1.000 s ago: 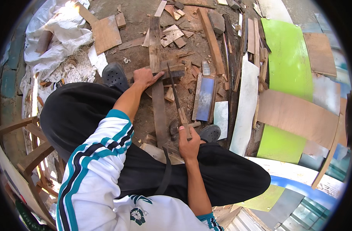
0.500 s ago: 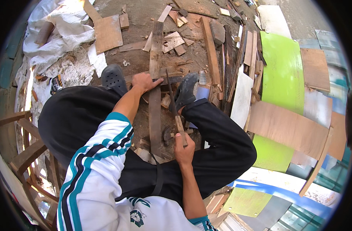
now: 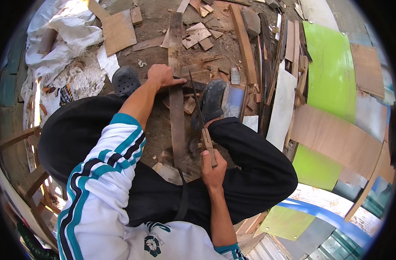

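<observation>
A long wooden plank [image 3: 176, 112] lies lengthwise in front of me, between my feet. Across it runs a dark wooden strip [image 3: 196, 86]. My left hand [image 3: 162, 76] is closed on the strip's left end, its thumb reaching onto the plank; the fingertips are hidden. In my right hand [image 3: 214, 169] is the wooden handle of a long, narrow-bladed tool [image 3: 199, 103], seen nearly edge-on. Its tip points away from me, just right of the plank near the strip. Whether the blade touches the wood, I cannot tell.
Dark clogs [image 3: 213, 99] on my feet flank the plank. Wood offcuts [image 3: 196, 35] litter the ground beyond. Long boards [image 3: 243, 43] lie to the right, beside green panels [image 3: 330, 69] and a brown sheet [image 3: 337, 132]. A white sack [image 3: 68, 39] is at far left.
My left hand has shifted slightly up, still by the crossing. The right hand and blade sit a little further right in view. The whole view has also shifted somewhat.
</observation>
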The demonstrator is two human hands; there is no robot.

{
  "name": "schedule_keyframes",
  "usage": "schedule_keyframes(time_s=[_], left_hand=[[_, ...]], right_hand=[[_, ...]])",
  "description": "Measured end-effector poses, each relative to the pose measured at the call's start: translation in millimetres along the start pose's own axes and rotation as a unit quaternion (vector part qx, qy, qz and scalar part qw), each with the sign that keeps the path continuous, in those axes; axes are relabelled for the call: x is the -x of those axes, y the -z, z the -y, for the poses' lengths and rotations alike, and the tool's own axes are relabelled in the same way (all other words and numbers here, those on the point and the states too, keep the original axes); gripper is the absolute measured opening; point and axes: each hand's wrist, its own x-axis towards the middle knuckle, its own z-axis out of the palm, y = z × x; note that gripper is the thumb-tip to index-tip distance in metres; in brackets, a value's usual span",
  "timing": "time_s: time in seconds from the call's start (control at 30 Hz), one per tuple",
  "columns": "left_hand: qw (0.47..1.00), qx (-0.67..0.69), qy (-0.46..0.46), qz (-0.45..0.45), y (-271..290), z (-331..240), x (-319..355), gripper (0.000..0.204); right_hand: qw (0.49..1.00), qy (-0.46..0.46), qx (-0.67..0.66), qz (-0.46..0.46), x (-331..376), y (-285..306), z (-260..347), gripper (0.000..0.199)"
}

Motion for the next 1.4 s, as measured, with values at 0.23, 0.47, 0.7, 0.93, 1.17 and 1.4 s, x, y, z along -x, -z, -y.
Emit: schedule_keyframes(time_s=[0.23,0.47,0.7,0.93,1.17,1.4], left_hand=[[0.997,0.052,0.064,-0.007,-7,-10,12,0.099],[0.993,0.072,0.089,-0.025,-15,-5,15,0.102],[0.992,0.093,0.080,-0.026,-22,-1,12,0.103],[0.994,0.066,0.088,0.006,-19,-2,10,0.102],[0.991,0.075,0.108,0.025,-20,-6,10,0.102],[0.990,0.067,0.118,0.024,-24,-3,16,0.101]], right_hand=[[1.000,0.000,-0.014,0.002,-3,-7,-2,0.024],[0.999,-0.014,-0.042,0.009,-3,-4,-1,0.023],[1.000,0.025,0.017,-0.002,-1,-11,10,0.025],[0.997,-0.039,-0.061,0.006,-1,-11,2,0.025],[0.993,-0.083,-0.080,0.001,4,-11,4,0.022],[1.000,-0.006,-0.028,0.004,4,-9,15,0.023]])
